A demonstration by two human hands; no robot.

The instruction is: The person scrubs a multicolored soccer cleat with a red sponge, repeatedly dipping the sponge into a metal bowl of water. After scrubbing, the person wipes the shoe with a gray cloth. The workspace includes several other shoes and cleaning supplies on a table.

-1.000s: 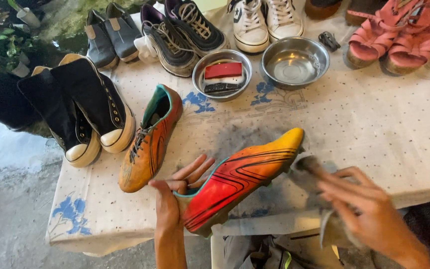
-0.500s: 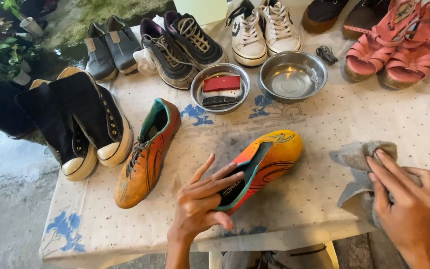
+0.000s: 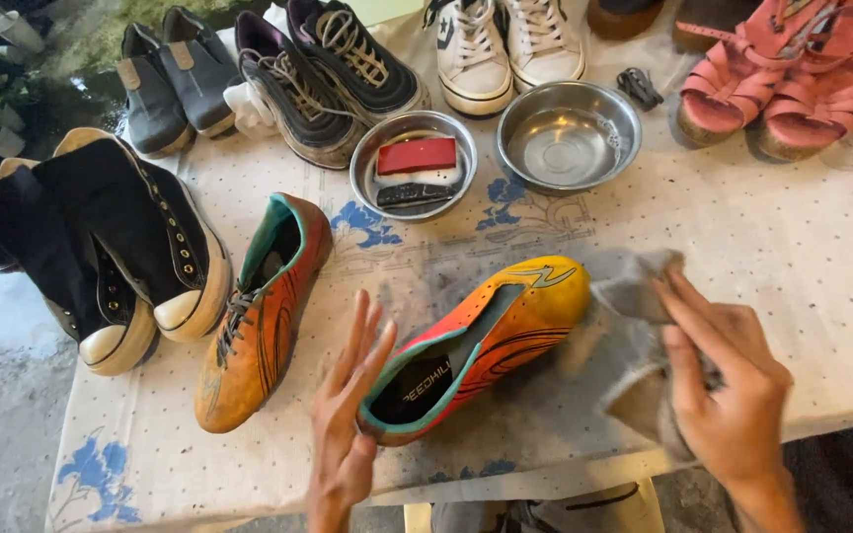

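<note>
Left hand open at orange-yellow football boot heel; right hand clutches grey cloth at its toe, near worktop front edge; wiping looks midway, dusty orange twin boot untouched.

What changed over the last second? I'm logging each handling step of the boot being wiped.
The orange boot went from tilted up in the left hand to lying on the table, hand open at its heel. The right hand keeps the grey cloth, beside the toe. Other shoes unmoved.

Surface under a dotted, blue-flowered cloth, crowded with footwear

On it lay two orange football boots, black high-tops, grey shoes, dark trainers, white sneakers, pink sandals and two steel bowls.
</note>
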